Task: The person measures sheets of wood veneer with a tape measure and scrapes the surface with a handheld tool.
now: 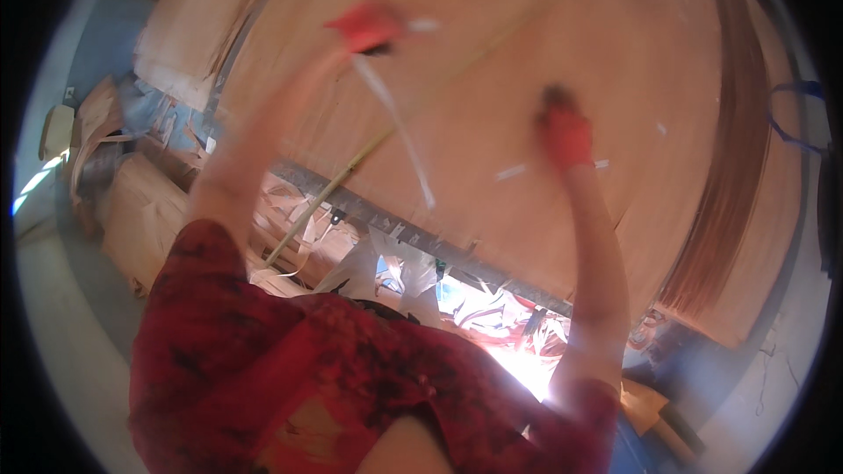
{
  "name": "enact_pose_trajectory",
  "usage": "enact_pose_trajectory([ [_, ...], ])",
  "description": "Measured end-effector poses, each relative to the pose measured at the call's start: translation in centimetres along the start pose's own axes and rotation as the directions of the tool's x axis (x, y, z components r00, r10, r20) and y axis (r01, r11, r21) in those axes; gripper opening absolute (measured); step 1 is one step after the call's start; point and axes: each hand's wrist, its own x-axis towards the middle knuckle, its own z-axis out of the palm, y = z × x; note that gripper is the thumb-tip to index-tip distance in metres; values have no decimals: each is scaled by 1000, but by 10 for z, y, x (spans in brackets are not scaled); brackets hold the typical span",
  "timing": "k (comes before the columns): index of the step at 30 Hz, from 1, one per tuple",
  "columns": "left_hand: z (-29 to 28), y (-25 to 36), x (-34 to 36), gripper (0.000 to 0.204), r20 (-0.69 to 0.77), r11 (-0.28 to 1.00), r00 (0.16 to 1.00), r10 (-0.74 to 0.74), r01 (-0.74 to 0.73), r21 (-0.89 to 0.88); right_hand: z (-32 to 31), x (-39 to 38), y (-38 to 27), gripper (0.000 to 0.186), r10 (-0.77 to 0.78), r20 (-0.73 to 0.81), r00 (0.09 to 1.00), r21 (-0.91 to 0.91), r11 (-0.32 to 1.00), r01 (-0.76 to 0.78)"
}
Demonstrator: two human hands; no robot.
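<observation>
A large sheet of pale brown wood veneer point(474, 123) lies in front of me. My left hand point(367, 26), in a red glove and blurred by motion, is over its far left part. A long narrow strip of white tape point(397, 118) trails from that hand toward me, its near end over the veneer. My right hand point(566, 133), also red-gloved, is over the right part of the sheet with a dark patch at its fingers; its grip is smeared. Beside it is a short white tape piece point(510, 172). A thin yellowish stick point(351, 163) slants across the sheet's near edge.
A darker stack of veneer point(716, 184) borders the right side. More veneer sheets point(198, 26) lie at the far left, and torn scraps point(145, 211) are heaped at the left. Crumpled scraps point(518, 320) lie below the near edge, in bright light. A blue strap point(795, 123) hangs at far right.
</observation>
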Motion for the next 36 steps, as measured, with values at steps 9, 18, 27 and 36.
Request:
enact_pose_trajectory([
  [9, -209, -120, -177, 18, -617, 967, 784, -70, 204, 150, -35, -32, -127, 89, 118, -198, 973, 389, 921, -33],
  [18, 72, -55, -58, 21, 76, 937, 986, 148, -115, -331, 9, -56, -179, 111, 223, -151, 963, 462, 877, -131],
  [27, 202, -89, 17, 24, -80, 969, 967, 242, -246, -35, 0, -52, -184, 108, 214, -143, 966, 576, 812, -95],
  [36, 152, -53, -52, 26, 218, 832, 971, -95, 197, -518, 2, -58, -179, 62, -41, -73, 997, 95, 994, 48],
])
